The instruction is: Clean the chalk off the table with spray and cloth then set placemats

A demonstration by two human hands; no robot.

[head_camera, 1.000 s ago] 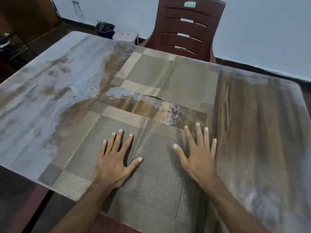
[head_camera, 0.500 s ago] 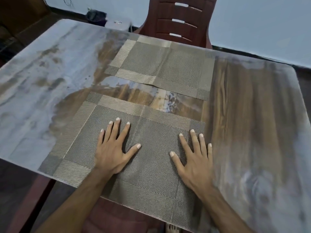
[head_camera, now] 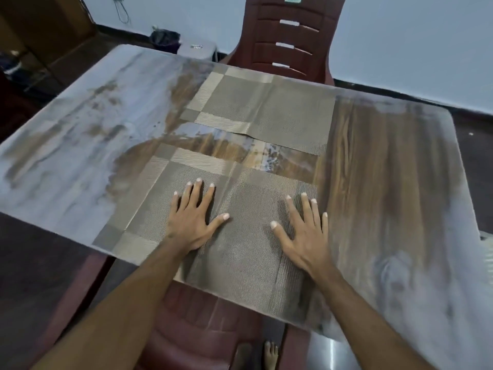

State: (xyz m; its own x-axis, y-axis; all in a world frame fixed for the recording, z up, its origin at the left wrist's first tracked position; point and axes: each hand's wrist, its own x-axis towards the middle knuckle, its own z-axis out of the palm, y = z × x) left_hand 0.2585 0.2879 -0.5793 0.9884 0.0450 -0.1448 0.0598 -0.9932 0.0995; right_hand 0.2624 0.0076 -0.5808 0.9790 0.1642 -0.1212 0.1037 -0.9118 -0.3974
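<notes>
The person's left hand (head_camera: 192,222) lies palm-down on the near placemat (head_camera: 240,252), fingers spread apart and flat against the weave; the right hand (head_camera: 306,236) lies the same way just beside the mat's right edge, fingers fanned and gripping nothing. The near placemat sits at the front edge of the table (head_camera: 386,182), its lower border even with or slightly over that edge; a crease runs up its middle between the two hands. A second placemat (head_camera: 266,108) lies at the far side of the table, directly before a dark red chair (head_camera: 288,36) — the two mats are apart, with a strip of bare wood grain between them. Whitish chalk haze covers the table's left part and its right rim; the wood shows cleaner in the middle and right of centre. Below the front edge a red seat (head_camera: 202,329) and the toes of a bare foot (head_camera: 270,351) appear; a dark bin (head_camera: 164,40) stands on the floor beyond the far left corner.
</notes>
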